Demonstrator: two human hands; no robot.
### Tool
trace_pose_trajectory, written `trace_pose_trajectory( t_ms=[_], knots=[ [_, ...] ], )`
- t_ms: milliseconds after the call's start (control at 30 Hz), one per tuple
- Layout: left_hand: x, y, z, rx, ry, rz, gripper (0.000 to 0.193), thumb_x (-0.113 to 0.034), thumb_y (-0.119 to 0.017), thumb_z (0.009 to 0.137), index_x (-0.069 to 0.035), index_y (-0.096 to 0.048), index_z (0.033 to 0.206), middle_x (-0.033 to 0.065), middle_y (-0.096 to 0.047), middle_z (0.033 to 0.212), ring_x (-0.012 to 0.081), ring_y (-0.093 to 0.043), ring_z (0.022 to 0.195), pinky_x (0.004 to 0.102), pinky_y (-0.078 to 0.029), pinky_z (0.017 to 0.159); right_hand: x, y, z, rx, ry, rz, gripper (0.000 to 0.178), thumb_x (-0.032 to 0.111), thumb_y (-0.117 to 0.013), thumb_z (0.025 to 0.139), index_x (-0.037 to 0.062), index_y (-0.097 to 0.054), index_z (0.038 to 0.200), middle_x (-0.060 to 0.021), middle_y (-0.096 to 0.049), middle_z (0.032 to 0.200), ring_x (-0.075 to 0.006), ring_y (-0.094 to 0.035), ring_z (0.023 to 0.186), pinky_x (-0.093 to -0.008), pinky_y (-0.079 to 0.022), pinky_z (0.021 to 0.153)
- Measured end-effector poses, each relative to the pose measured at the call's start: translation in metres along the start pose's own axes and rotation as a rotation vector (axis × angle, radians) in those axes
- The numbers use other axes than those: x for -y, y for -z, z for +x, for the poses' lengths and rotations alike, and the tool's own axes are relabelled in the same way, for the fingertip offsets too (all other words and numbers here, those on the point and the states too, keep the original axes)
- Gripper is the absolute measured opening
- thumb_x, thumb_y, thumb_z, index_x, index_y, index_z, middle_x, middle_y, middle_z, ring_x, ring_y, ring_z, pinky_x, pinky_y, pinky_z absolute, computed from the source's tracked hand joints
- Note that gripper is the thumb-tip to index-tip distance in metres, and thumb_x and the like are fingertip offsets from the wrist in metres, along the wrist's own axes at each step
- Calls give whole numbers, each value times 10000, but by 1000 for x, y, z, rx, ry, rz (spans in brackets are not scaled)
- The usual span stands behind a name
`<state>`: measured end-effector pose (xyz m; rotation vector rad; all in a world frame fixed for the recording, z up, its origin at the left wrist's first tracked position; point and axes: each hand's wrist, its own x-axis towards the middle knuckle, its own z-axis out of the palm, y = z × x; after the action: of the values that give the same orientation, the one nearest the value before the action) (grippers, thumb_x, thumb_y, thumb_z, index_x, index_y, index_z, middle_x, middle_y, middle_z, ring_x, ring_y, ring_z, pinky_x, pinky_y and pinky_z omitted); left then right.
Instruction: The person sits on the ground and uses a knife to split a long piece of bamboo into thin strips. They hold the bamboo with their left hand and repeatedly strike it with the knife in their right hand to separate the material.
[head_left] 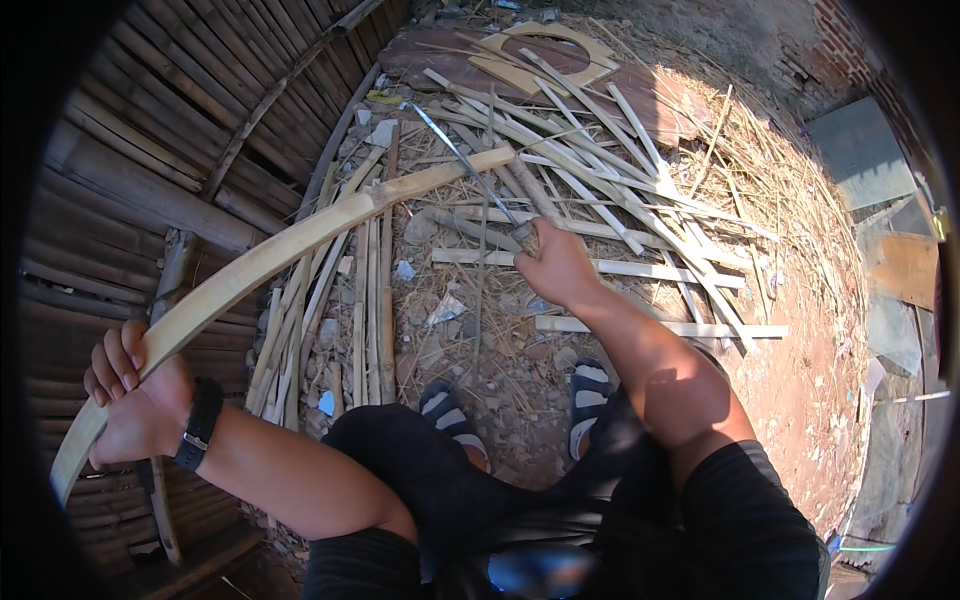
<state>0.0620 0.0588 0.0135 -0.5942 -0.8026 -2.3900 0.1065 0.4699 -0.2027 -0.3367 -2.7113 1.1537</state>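
My left hand (140, 395) is wrapped round a long pale bamboo strip (265, 258) near its lower end. The strip slants up and to the right, and its far end lies near the middle of the picture. In my closed right hand (555, 262) is the handle of a long thin-bladed knife (452, 150). Its bright blade points up and to the left, crossing the strip close to the far end. Whether the blade touches the strip, I cannot tell.
Split bamboo strips (620, 190) lie crisscrossed ahead, among shavings. More strips (375, 290) lie lengthwise beside the slatted bamboo wall (150, 190) at left. A board with a round cutout (600, 65) rests at the back. Sheets and panels (865, 150) stand at right. My sandalled feet (450, 415) are below.
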Motion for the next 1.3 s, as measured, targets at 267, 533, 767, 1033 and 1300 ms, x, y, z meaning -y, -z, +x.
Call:
trace_pose_trajectory(
  t_ms=[267,533,767,1033,1300],
  knots=[
    [-22,8,4,28,-7,25,835,-955,-123,723,-161,-350,599,-16,-304,524,125,-287,471,292,-254,509,-18,14,16,31,12,-121,400,203,-663,782,-19,-604,1109,-271,-666,857,-445,-647,864,-483,-502,790],
    [-21,11,6,85,49,-54,808,-936,-165,744,-163,-354,603,-19,-310,537,122,-302,488,289,-260,519,-51,24,28,-122,-299,237,367,190,-637,795,-61,-627,1064,-205,-683,834,-313,-670,790,-406,-508,723],
    [-4,-5,6,338,268,-32,815,-938,-183,751,-156,-393,649,-25,-344,569,111,-324,500,266,-272,530,-1,35,21,-100,-265,494,300,141,-619,818,-21,-575,1067,-33,-559,639,-111,-512,498,-290,-404,458],
    [94,-21,-18,586,461,-17,820,-970,-238,726,-171,-420,680,-41,-350,582,97,-284,509,259,-249,539,0,39,18,-63,-280,470,377,157,-622,807,-44,-614,1126,-104,-647,744,-173,-596,598,-335,-490,600],
    [165,-7,-50,478,611,-38,851,-989,-250,699,-153,-411,693,-26,-336,572,100,-260,495,269,-219,516,14,18,11,102,-133,273,466,214,-646,792,-62,-603,1164,-236,-684,944,-327,-673,907,-389,-503,823]
  ],
)
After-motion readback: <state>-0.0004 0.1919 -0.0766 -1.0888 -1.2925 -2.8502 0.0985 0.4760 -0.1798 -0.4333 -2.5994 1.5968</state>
